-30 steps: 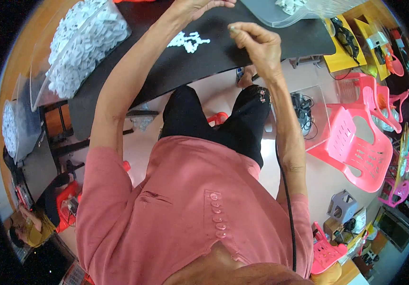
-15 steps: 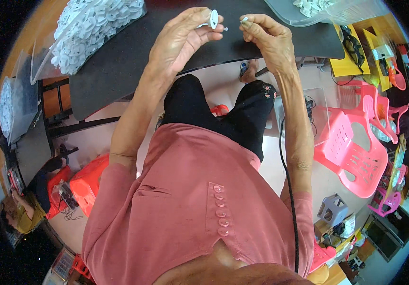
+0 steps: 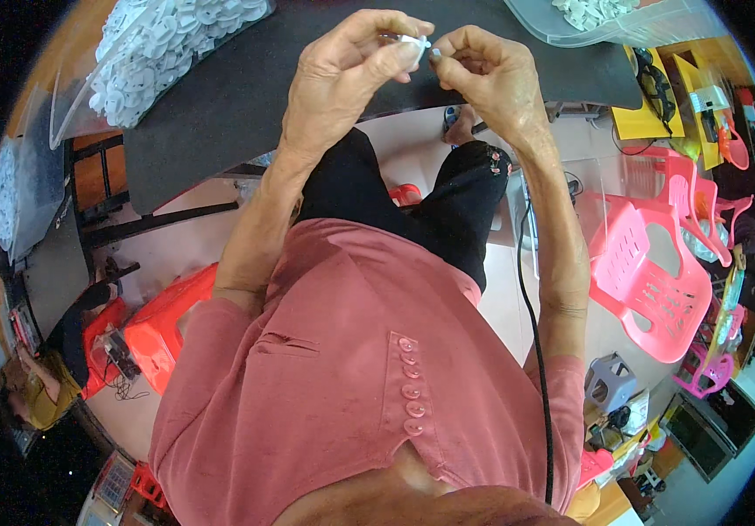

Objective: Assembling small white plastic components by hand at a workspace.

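Over the edge of the dark table, my left hand pinches a small white plastic disc between thumb and fingers. The disc is tilted and partly covered by the thumb. Close beside it, my right hand holds a tiny white piece between thumb and forefinger. The two pieces are nearly together; whether they touch I cannot tell. At the upper left, a heap of white plastic parts fills a clear bin. More small white parts lie in a clear tub at the upper right.
Pink plastic chairs and a grey stool stand to my right. Red stools are at my left, where another person sits farther off. A black cable hangs along my right side. Sunglasses lie on a yellow surface.
My hands have come closer together. The left hand has turned, tilting the disc toward the right hand, and its thumb now covers part of the disc.
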Demonstrator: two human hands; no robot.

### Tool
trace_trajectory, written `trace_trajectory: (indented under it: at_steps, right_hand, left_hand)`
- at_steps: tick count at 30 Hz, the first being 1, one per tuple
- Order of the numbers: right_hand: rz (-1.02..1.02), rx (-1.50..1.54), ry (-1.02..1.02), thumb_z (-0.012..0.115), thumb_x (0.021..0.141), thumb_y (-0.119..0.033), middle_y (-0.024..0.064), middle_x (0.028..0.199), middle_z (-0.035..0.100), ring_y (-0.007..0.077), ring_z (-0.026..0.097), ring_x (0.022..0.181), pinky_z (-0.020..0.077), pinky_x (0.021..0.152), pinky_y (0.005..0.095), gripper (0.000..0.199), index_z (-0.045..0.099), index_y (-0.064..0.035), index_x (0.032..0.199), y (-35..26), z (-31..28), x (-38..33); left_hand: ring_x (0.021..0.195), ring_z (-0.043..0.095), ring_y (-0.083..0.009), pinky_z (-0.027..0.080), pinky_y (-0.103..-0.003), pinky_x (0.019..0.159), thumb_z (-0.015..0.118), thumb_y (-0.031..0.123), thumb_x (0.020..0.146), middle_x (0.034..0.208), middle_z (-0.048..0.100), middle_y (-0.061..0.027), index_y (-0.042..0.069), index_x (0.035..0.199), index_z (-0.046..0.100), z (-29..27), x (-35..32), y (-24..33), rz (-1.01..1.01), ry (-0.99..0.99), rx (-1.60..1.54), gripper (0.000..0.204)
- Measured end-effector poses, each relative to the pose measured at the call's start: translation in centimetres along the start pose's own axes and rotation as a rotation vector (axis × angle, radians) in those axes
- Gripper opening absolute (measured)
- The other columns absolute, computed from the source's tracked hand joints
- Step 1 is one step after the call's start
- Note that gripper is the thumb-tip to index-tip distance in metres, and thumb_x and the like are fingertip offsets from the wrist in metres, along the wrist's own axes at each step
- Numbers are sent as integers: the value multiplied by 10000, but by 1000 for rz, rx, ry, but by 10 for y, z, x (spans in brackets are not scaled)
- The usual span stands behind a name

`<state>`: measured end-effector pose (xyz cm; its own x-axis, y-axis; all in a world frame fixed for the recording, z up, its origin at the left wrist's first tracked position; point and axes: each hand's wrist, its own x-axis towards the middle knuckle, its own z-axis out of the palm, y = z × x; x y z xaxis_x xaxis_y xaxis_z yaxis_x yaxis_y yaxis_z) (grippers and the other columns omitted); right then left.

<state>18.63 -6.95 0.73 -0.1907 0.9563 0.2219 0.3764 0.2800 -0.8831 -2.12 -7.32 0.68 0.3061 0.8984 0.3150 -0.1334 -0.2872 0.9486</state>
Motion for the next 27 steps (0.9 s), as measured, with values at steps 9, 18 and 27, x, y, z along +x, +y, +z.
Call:
trace_trajectory:
  at_steps: [9, 18, 27]
  right_hand:
    - [36, -88, -48, 720, 854, -135, 78, 750, 720, 125, 670, 694, 550, 666, 297, 145, 756, -22, 938, -12, -6, -3]
    - [118, 21, -162, 717, 896, -131, 32, 735, 680, 92, 620, 662, 532, 631, 263, 130, 750, -10, 931, -12, -15, 0]
    - [167, -12, -227, 766, 898, -176, 6, 717, 664, 72, 589, 619, 503, 586, 230, 161, 753, -26, 956, 4, -22, 3]
  left_hand:
    - [955, 685, -114, 566, -256, 862, 707, 175, 960, 1070, 732, -45, 71, 1176, 706, 5, -2, -9, 37, -8, 74, 239]
    - [970, 617, -82, 521, -235, 853, 649, 94, 989, 1215, 689, -71, 14, 1222, 653, 10, -8, 2, -9, -71, 129, 247]
    - [939, 692, -156, 576, -325, 877, 721, 127, 928, 1049, 730, -64, 71, 1184, 704, 8, -11, -10, 54, -79, 267, 263]
